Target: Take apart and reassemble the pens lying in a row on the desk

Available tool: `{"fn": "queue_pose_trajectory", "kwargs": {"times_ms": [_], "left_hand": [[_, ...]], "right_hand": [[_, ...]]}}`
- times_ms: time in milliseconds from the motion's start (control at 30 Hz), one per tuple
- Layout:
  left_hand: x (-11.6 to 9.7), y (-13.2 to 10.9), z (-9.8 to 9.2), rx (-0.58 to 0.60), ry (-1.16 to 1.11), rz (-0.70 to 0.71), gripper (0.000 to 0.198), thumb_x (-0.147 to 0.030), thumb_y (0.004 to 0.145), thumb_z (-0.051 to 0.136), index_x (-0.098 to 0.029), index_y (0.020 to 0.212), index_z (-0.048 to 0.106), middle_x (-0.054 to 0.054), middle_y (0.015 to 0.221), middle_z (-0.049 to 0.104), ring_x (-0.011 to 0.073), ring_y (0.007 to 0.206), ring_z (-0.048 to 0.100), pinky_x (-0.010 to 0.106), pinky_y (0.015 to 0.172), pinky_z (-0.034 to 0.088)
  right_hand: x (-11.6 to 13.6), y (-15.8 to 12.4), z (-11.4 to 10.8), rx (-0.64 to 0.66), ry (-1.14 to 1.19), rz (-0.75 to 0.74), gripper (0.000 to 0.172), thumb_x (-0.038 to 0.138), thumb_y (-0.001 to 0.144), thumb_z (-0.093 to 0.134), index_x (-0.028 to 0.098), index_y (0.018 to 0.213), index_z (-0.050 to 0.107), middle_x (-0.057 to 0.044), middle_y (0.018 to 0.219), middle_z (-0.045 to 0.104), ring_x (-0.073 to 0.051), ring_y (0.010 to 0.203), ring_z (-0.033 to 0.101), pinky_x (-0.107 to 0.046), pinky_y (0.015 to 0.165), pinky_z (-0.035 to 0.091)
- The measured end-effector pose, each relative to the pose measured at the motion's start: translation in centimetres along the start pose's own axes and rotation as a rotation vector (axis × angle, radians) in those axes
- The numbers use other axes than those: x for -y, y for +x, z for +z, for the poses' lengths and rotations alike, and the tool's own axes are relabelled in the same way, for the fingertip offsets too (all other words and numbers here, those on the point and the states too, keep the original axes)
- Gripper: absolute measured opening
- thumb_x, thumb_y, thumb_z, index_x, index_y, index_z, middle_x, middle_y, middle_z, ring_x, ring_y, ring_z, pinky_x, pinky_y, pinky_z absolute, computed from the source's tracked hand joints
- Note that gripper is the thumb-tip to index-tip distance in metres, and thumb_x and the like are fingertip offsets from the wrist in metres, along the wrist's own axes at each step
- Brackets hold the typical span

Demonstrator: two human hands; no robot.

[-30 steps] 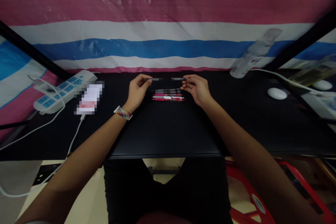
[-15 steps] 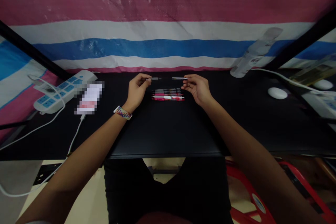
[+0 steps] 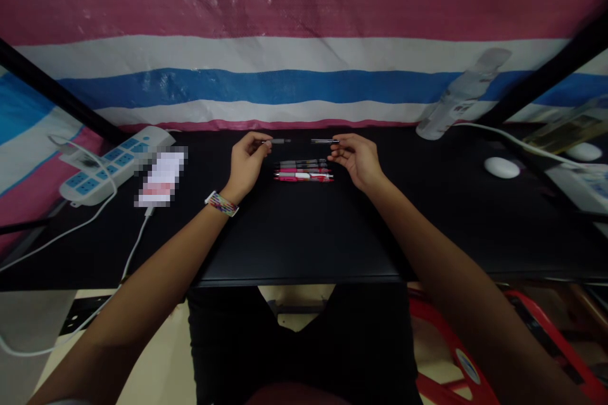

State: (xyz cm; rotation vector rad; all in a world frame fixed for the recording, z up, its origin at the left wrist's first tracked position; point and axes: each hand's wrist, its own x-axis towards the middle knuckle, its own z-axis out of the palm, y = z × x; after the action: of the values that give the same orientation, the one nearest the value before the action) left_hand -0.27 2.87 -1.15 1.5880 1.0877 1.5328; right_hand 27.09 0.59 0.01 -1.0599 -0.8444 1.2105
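Pen piece (image 3: 279,140) is pinched in your left hand (image 3: 247,166), the other piece (image 3: 324,140) in your right hand (image 3: 360,161); hold both level and lined up.

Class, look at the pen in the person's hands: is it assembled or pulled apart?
Pulled apart: the left hand pinches one pen half, the right hand the other half, with a clear gap between them.

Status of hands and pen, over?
Left hand pinches grey pen piece; right hand pinches dark pen piece. Pieces apart. Row of pens on table between hands.
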Motion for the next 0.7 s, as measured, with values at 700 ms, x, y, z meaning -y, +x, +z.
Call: {"fn": "queue_pose_trajectory", "kwargs": {"times_ms": [700], "left_hand": [[-0.19,-0.05,0.08,0.01,0.028,-0.005,0.009,-0.018,0.092,0.075,-0.022,0.099,0.078,0.003,0.084,0.074,0.017,0.078,0.071,0.03,0.074,0.056]], "right_hand": [[0.12,-0.07,0.08,-0.002,-0.007,0.012,0.013,0.018,0.077,0.067,0.022,0.087,0.074,-0.004,0.078,0.07,-0.018,0.072,0.067,-0.043,0.087,0.069]]}}
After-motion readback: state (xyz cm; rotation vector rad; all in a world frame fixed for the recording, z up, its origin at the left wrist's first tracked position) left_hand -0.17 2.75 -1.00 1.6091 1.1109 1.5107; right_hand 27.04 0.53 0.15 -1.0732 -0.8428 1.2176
